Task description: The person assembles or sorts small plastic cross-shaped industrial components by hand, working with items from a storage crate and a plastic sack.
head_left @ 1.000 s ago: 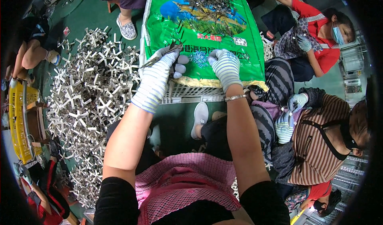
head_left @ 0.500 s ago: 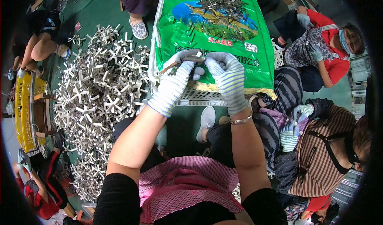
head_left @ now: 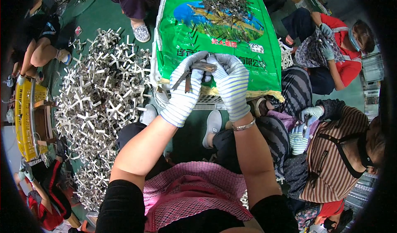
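Green floor [head_left: 99, 18]; pale star-shaped parts [head_left: 103, 96] heaped left of a green sack [head_left: 168, 36] carrying loose dark scraps [head_left: 226, 5]. Left hand [head_left: 185, 90] curled round dark strips [head_left: 202, 66], over the sack's near edge; right hand [head_left: 232, 82] bent-fingered at the strips' right end, grip unclear

I get moderate light, sheen on the green bag [head_left: 266, 72], shadow below it, and fisheye curving toward black corners.

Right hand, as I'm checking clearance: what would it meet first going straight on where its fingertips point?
The right hand would likely meet the dark strips in the left hand first; whether they touch now is unclear.
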A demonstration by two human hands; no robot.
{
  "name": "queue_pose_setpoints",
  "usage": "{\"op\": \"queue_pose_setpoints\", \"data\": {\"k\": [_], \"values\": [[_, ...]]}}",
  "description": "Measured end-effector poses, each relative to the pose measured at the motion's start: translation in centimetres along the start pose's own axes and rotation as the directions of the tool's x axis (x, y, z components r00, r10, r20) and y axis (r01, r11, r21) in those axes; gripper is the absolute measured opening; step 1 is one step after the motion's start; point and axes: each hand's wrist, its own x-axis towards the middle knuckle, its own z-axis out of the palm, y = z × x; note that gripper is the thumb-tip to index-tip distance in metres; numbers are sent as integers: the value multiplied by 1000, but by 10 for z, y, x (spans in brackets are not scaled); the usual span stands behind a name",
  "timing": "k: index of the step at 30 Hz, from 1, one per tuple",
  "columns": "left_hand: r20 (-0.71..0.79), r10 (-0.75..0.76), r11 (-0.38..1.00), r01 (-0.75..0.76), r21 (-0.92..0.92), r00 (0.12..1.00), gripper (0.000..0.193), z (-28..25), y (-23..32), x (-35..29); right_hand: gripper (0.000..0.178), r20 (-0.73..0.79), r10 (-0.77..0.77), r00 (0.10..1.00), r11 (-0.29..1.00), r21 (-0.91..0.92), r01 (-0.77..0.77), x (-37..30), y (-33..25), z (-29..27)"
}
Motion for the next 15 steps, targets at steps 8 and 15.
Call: {"op": "queue_pose_setpoints", "data": {"k": [8, 15], "values": [[7, 19, 998, -19, -61, 1000, 41, -4, 9, -5, 9, -60, -42, 997, 999, 1, 42, -1, -8, 11], [54, 202, 948, -209, 240, 978, 50, -7, 11, -3, 10, -152, -71, 986, 997, 20, 75, -1, -4, 13]]}}
